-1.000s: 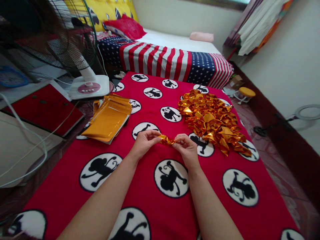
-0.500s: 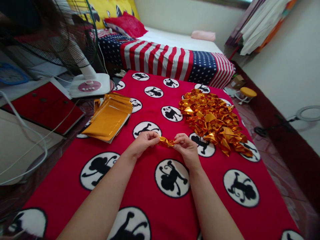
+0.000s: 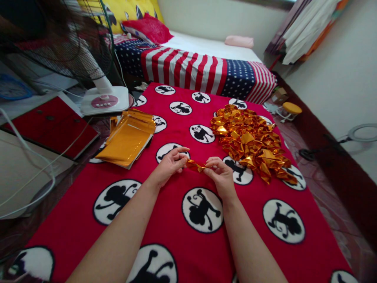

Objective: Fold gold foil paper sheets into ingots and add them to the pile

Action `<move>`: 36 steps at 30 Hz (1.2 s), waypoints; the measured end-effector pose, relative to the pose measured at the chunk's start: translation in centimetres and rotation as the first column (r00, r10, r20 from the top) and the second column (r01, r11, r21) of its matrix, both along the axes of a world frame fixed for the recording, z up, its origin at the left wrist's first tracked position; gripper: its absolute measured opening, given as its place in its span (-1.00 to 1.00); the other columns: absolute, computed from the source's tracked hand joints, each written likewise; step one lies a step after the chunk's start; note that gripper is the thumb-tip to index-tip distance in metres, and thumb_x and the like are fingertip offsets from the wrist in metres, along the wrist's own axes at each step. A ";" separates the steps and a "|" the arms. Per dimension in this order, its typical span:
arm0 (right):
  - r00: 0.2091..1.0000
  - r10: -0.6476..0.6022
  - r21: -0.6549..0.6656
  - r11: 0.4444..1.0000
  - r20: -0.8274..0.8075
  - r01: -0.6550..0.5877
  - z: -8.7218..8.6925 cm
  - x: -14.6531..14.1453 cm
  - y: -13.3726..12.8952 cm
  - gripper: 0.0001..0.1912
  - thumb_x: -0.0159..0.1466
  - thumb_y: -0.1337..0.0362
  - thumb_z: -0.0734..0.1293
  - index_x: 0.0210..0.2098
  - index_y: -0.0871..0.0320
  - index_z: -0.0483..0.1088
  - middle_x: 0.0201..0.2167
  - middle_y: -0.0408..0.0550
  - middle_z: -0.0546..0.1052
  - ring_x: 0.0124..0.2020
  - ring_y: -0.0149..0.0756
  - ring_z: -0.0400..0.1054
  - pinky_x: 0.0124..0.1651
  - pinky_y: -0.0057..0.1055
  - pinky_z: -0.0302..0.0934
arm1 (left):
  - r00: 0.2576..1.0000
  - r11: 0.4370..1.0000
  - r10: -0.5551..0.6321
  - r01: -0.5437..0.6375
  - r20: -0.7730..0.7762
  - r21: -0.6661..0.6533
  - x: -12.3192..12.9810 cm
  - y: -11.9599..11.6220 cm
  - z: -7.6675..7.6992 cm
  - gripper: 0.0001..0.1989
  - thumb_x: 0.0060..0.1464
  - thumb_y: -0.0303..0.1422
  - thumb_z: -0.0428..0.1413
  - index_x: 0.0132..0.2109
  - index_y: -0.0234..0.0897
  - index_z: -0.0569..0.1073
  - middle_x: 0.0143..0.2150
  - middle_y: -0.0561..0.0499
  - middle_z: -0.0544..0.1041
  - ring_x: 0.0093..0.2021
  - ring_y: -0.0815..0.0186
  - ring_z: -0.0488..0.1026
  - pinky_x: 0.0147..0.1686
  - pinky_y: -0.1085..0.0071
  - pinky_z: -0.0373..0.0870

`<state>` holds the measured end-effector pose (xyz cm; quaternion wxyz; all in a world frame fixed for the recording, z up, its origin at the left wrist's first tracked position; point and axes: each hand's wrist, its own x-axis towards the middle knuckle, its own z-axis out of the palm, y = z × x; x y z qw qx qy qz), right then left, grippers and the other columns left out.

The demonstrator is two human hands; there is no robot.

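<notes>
Between both hands, left fingers [image 3: 182, 160] and right fingers [image 3: 209, 169] pinch a shiny folded foil piece [image 3: 195, 166]

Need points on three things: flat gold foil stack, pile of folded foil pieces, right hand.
Flat gold foil stack [image 3: 126, 141]: head view, top sheet.
Pile of folded foil pieces [image 3: 250, 139]: head view, middle.
Right hand [image 3: 221, 175]: head view, back.

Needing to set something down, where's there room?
Red monkey-patterned cloth lies bare between the flat gold foil stack and crumpled gold foil pile, and outside the right forearm. Crowded: under both, and where the right hand pinches crinkled gold foil.
</notes>
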<state>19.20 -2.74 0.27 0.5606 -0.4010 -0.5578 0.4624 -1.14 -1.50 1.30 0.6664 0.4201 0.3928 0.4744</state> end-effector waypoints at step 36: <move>0.996 -0.029 0.064 0.997 -0.083 0.034 0.0 -0.7 -0.6 -0.77 0.17 0.32 0.46 -0.17 0.07 0.46 -0.19 -0.06 0.47 -0.17 -0.29 0.40 -0.12 -0.36 0.35 | 0.699 0.625 0.541 0.038 -0.468 0.779 1.2 -0.7 0.8 -0.97 0.09 -0.42 0.20 -0.32 -0.23 0.54 -0.28 -0.02 0.53 -0.19 0.25 0.44 -0.11 0.25 0.35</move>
